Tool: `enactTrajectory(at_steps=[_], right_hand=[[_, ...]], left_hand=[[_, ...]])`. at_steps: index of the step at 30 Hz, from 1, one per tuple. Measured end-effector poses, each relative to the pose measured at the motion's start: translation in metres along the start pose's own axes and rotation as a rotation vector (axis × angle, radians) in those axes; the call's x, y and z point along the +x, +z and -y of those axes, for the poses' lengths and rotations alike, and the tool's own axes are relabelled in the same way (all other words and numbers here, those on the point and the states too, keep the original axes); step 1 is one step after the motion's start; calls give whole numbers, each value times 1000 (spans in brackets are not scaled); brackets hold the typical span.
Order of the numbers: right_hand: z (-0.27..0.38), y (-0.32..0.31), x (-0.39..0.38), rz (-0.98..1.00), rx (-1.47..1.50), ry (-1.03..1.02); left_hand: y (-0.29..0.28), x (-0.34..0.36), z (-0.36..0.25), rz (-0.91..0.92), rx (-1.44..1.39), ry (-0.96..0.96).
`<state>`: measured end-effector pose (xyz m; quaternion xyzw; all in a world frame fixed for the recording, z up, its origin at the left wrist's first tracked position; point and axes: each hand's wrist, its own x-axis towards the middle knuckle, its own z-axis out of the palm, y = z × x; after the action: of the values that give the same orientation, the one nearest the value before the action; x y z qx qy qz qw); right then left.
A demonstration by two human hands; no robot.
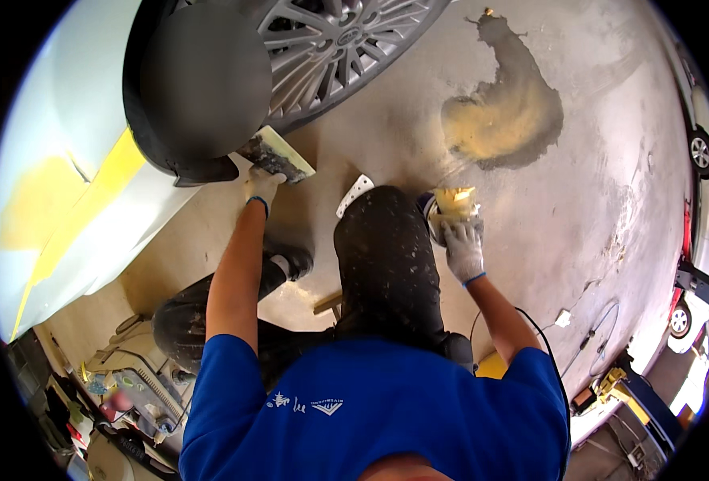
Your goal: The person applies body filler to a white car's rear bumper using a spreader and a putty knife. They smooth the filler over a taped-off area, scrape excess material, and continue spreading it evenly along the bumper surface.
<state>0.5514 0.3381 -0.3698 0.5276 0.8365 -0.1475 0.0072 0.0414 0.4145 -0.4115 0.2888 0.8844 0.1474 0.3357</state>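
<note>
Holding on, it seems: left fingers (pixel 277 178) are gripping a flat cream-and-black board (pixel 287 154) at eleven o'clock, right fingers (pixel 453 233) a rounded yellow-and-white thing (pixel 455 202) at one, probably needing steadiness next.

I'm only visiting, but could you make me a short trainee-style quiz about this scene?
1. True or false: the left hand holds a flat plate.
2. Where on the floor is the dark patch with yellow in it?
A) Ahead, to the person's left
B) Ahead, to the person's right
C) Behind the person
3. Fill the gap: the right hand wears a pale ____.

Key: 1 true; 2 B; 3 glove.
</note>
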Motion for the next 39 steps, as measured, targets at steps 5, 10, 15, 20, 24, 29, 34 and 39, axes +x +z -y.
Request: enactTrajectory(at_steps=[5, 10, 15, 20, 24, 29, 34, 39], right_hand=[[15, -44, 14, 54, 141, 69], [66, -183, 95, -507, 400, 19], [138, -293, 164, -537, 161, -590], [124, -345, 208, -743, -99, -817], [68, -390, 263, -1271, -144, -769], [27, -434, 358, -1512, -248, -768], [16, -457, 400, -1544, -248, -789], [19, -453, 434, -1494, -214, -814]], left_hand=[[13, 3, 12, -33, 347, 302], [-76, -145, -115, 219, 754, 664], [-150, -248, -232, -113, 1002, 1358], [-216, -339, -310, -371, 1079, 1273], [-233, -323, -355, -762, 1082, 1323], [-218, -283, -430, -997, 991, 1393], [-227, -252, -463, -1105, 1044, 1330], [-221, -238, -465, -1091, 1062, 1262]])
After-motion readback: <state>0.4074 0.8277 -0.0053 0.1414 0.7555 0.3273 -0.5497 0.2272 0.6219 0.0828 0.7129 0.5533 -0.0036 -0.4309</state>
